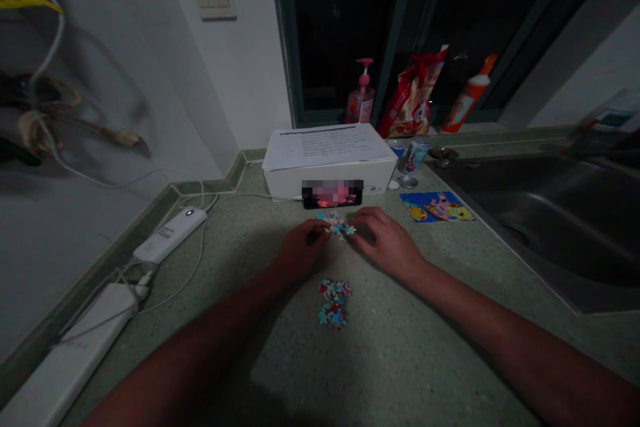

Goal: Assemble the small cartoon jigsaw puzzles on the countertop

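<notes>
Nearest on the counter [400, 360], a heap of jigsaw pieces [334, 310] lies loose, its overlapping shapes hard to separate. Beyond it, the left hand [300, 247] and right hand [393, 243] flank a second cluster of pieces [340, 228], fingers curled at its edges; in this dim light I cannot tell whether either pinches a piece. The step in hand seems to be sorting or fitting; the next move probably calls for light fingertip control. Farther back, the phone [333, 197] shows a pixelated screen, and the white box [283, 180] hides the pump bottle's [359, 107] base.
</notes>
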Tool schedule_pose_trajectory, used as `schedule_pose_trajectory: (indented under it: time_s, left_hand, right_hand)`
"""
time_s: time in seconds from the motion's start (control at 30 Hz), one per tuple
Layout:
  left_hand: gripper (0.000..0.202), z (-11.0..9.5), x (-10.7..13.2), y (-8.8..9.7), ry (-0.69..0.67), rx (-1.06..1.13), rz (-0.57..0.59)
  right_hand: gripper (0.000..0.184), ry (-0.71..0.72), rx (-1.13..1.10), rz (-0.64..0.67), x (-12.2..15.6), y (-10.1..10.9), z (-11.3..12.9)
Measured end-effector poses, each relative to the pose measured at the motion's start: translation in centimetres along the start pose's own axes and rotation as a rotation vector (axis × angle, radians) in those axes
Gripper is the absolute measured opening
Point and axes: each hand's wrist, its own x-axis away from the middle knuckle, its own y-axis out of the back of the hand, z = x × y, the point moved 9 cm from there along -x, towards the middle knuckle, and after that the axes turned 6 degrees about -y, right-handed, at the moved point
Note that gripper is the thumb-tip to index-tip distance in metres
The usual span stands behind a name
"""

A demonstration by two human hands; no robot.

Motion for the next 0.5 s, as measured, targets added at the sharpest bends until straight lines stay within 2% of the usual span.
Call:
schedule_pose_trajectory:
  time_s: [0.1, 0.23, 0.5]
  left_hand:
    - [0.020, 0.3, -0.1, 0.1, 0.007, -0.028, -0.014]
    - [0.021, 0.5, -0.1, 0.1, 0.015, -0.052, -0.008]
    - [0.020, 0.1, -0.1, 0.2, 0.008, -0.079, -0.014]
  right_hand:
    - [0.015, -0.117, 0.050, -0.054, -0.8, 1.9, -3.0]
    - [0.018, -0.243, 0.123, 0.033, -1.3, 2.5, -6.2]
    - [0.017, -0.350, 0.205, 0.203, -1.0, 1.5, -8.1]
